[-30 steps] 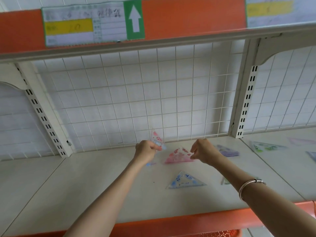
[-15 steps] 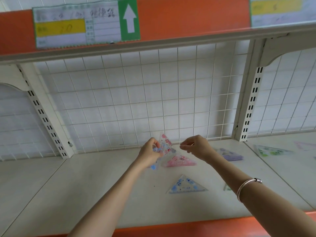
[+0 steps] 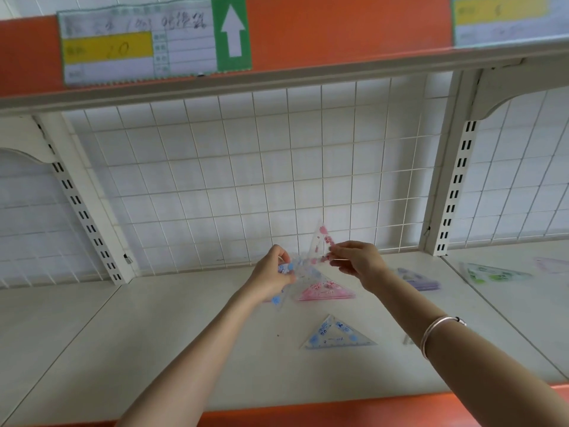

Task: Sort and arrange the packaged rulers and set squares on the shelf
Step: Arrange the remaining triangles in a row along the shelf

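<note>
Now we hold two set squares just above the pink pack (image 3: 326, 291) that lies flat on the shelf (image 3: 154, 334). Our left hand (image 3: 271, 280) grips a blue square (image 3: 285, 269). Our right hand (image 3: 358, 261) pinches a pink square (image 3: 320, 241) by its edge, point up. We think pink goes with pink, so we should lower it straight onto the pink pack, match the corners, then let go gently. A blue pack (image 3: 335, 334) lies in front of the pink pack; the blue square belongs there.
</note>
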Demonstrator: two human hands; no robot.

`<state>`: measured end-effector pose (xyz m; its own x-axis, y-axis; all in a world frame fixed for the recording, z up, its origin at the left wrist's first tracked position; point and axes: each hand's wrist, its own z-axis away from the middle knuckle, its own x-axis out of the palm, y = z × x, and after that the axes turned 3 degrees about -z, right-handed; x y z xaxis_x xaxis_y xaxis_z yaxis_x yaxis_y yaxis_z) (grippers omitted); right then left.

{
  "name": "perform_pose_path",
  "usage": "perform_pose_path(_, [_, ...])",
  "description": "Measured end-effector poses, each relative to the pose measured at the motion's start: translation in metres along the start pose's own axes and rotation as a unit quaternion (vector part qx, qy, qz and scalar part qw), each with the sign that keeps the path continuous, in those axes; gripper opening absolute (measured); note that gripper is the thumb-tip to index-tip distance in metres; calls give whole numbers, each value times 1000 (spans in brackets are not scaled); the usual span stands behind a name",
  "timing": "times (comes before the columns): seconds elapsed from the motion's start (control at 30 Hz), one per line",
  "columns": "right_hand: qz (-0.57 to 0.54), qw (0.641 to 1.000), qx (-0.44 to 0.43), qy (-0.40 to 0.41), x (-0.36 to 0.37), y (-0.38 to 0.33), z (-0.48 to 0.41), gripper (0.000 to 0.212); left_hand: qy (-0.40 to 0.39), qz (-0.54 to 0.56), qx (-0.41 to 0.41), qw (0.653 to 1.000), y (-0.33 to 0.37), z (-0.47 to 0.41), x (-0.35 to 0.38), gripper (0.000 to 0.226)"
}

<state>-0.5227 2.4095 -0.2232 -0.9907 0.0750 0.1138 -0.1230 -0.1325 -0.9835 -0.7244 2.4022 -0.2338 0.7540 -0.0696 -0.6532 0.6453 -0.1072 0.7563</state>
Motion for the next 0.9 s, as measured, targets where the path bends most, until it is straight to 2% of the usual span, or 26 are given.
perform_pose_path(0.07, [-42,999,3,5,-7,-4,0,5,18,-10,-7,1000,-4,-2,-5,26])
perform_pose_path(0.2, [-36,999,2,-14,-17,-8,2,10,48,-11,-24,998,-7,-5,-11,28])
perform_pose_path(0.4, [82,991,-8,-104,-24,-8,11,18,64,-19,-29,997,-2,-7,-8,31])
perform_pose_path(0.5, [168,970,-1,-177,-27,-4,15,18,63,-25,-29,997,0,-7,-5,31])
perform_pose_path(0.67, [307,913,1,-269,-19,7,24,22,58,-36,-28,997,0,-5,0,32])
perform_pose_path(0.9, [399,880,-27,-256,-14,21,29,23,49,-33,-28,998,-2,-1,4,30])
